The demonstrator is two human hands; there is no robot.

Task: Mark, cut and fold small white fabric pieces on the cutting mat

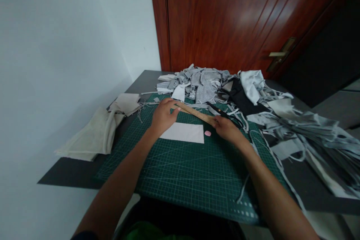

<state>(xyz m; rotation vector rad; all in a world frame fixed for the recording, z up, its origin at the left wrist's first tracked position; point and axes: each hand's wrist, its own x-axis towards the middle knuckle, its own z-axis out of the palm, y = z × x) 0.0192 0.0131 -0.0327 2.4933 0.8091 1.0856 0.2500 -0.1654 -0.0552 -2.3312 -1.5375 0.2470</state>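
Between my two hands a wooden ruler [197, 114] is held at a slant above the far half of the green cutting mat [180, 172]. My left hand [165, 115] grips its far left end between thumb and fingers. Closed round the other end is my right hand [227, 128], lower and nearer to me. Under the ruler lies a flat white rectangle of cloth [184, 132], its left end partly hidden by my left hand. A small pink piece of tailor's chalk [207, 133] sits just right of the cloth. Black scissors [222, 111] lie beyond my right hand, partly covered.
Grey and white fabric scraps [202, 80] are heaped along the back of the dark table [75, 172]. A stack of grey cloth [323, 135] fills the right side. Cream cloth [95, 133] lies at the left by the wall. A wooden door [219, 22] stands behind.
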